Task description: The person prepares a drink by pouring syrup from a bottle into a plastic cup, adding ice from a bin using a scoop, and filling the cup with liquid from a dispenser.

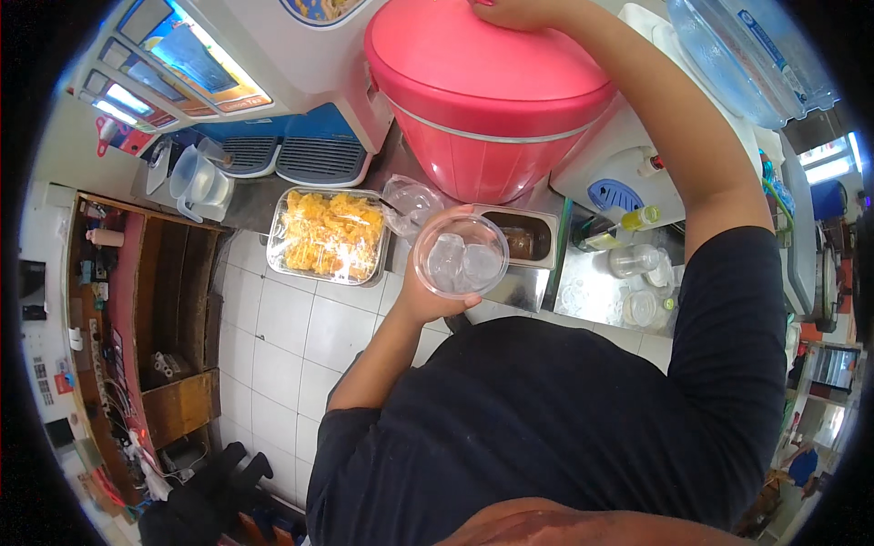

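Note:
My left hand (418,293) is wrapped around a clear plastic cup (461,288), seen from above. Several ice pieces (447,261) lie inside it. At the top edge of the view, my right hand (519,12) touches the top of the pink lid (437,51). Part of that hand is cut off, so its grip is hidden. The lid sits on a large pink plastic bucket (471,160). Left of the cup stands a clear container of yellow crumbly food (332,235). A clear plastic bag (412,198) and a metal pan (543,259) with brown contents lie close behind the cup.
A drink dispenser (321,153) and a clear measuring jug (198,179) stand at left. Bottles and a clear jar (631,261) occupy the steel counter (580,293) at right. A large blue water bottle (741,61) is at upper right. Wooden shelving (174,293) borders the tiled floor (280,348).

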`<state>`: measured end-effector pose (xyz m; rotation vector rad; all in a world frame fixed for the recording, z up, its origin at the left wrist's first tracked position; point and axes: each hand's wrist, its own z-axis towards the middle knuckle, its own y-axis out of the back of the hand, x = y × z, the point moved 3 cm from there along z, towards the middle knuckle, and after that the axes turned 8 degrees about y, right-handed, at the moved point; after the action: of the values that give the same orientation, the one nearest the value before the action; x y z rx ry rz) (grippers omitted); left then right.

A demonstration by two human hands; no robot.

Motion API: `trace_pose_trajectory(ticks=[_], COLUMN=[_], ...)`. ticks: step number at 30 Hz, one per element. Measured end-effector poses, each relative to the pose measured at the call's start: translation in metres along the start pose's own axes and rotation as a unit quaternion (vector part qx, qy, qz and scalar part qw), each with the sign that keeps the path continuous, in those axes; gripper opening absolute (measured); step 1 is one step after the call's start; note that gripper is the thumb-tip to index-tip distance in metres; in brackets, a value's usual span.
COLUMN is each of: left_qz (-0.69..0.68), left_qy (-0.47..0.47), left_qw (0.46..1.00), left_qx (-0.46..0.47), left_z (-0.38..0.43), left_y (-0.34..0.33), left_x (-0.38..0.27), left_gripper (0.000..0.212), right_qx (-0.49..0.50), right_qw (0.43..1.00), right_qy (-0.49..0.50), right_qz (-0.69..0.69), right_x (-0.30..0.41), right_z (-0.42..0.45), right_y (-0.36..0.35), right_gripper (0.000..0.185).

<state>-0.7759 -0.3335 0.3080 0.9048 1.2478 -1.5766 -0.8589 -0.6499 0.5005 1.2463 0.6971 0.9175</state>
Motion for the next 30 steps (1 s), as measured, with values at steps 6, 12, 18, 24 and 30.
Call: trace_pose_trajectory(ticks=[6, 12, 18, 24, 30], left_qz=[-0.037, 0.277, 0.229, 0.258, 0.385], left_qy=[0.013, -0.017, 0.158, 0.24, 0.211], left_qw=[0.999, 0.953, 0.945, 0.921, 0.891], left_qx=[0.037, 0.119, 0.172, 0.163, 0.114], left_z=[0.024, 0.034, 0.007, -0.01, -0.014], left_y=[-0.02, -0.049, -0.118, -0.171, -0.205], left_x=[0.016, 0.041, 0.108, 0.208, 0.255], left_gripper=[0.108, 0.099, 0.094, 0.093, 0.1], right_qx=[-0.141, -0.271, -0.337, -0.315, -0.274], right_qw=[0.988, 0.959, 0.934, 0.905, 0.889], right_qy=[-0.052, 0.085, 0.12, -0.278, -0.292], right_qz=[0.026, 0.002, 0.023, 0.075, 0.221], right_x=[-0.023, 0.026, 0.076, 0.043, 0.022], right_z=[-0.019, -0.112, -0.354, -0.558, -0.628], right_y=[-0.026, 0.012, 0.007, -0.083, -0.111], right_gripper=[0.037, 0.035, 0.033, 0.02, 0.019])
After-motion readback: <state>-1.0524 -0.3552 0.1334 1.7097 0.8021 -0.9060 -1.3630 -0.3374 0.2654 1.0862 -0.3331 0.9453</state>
